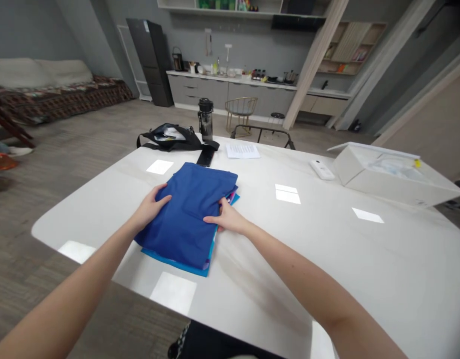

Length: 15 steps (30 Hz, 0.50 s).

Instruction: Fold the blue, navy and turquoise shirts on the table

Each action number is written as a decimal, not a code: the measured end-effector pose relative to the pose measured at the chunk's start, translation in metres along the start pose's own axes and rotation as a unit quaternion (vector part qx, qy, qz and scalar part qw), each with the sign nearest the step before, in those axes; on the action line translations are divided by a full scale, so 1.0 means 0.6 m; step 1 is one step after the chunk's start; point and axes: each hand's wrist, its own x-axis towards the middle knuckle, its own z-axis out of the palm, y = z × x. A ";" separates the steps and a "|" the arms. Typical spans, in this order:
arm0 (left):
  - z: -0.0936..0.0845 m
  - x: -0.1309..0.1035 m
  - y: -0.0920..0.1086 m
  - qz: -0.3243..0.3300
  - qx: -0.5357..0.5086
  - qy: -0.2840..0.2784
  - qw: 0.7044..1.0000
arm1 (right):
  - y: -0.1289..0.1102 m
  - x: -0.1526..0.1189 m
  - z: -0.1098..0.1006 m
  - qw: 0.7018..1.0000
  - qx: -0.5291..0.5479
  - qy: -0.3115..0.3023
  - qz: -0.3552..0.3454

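Observation:
A dark blue folded cloth [187,209] lies on the white table [275,259], on top of lighter blue flat items [173,264] whose edges stick out at the bottom and right. At the cloth's left edge is my left hand [151,207], thumb on top and the other fingers partly hidden along the side. My right hand [226,215] grips the right edge, its thumb on top of the cloth and its fingers at the side among the layers.
Beyond the cloth are a black phone [205,156], a black bag [173,137], a dark bottle [205,119] and a printed paper [242,151]. To the right are a white remote-like object [322,170] and a white box [390,184]. A chair [263,130] stands behind the table.

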 end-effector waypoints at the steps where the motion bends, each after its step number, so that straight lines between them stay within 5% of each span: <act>1: -0.029 0.011 -0.020 -0.005 0.013 0.004 1.000 | -0.003 0.025 0.026 1.000 0.003 -0.010 0.002; 8: -0.202 0.094 -0.135 -0.056 0.074 0.033 0.995 | -0.022 0.182 0.183 0.999 0.014 -0.045 -0.014; 15: -0.294 0.179 -0.186 -0.092 0.172 0.100 0.976 | -0.055 0.301 0.292 0.997 0.010 -0.004 -0.077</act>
